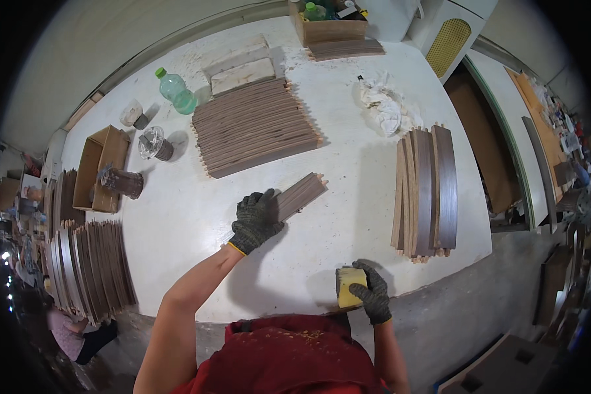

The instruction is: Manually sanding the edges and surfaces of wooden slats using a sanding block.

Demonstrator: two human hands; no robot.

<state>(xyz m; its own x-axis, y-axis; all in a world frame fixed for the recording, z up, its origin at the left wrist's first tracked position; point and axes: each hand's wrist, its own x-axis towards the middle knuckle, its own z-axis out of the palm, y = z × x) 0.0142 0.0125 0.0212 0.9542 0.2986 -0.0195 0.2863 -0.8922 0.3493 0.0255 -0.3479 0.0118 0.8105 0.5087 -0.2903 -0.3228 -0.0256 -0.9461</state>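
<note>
My left hand (pixel 255 222), in a dark grey knitted glove, is closed round the near end of a brown wooden slat (pixel 300 196). Pale dowel pegs stick out of the slat's far end, and the glove hides its other end. At the table's front edge, my right hand (pixel 373 293), gloved alike, grips a yellow sponge block (pixel 350 287) with a darkened left side. Beyond my left hand lies a wide row of similar slats (pixel 253 128), packed side by side with pegs at their ends. A smaller stack of slats (pixel 423 190) stands to the right.
Back left on the white table (pixel 335 118) are a green-capped bottle (pixel 176 90), stained cups (pixel 155 144), a brown-stained container (pixel 122 182) and a cardboard box (pixel 105 157). More slats (pixel 92 269) stand at the left edge. A crumpled white cloth (pixel 384 105) lies back right. A person (pixel 75 336) is low at left.
</note>
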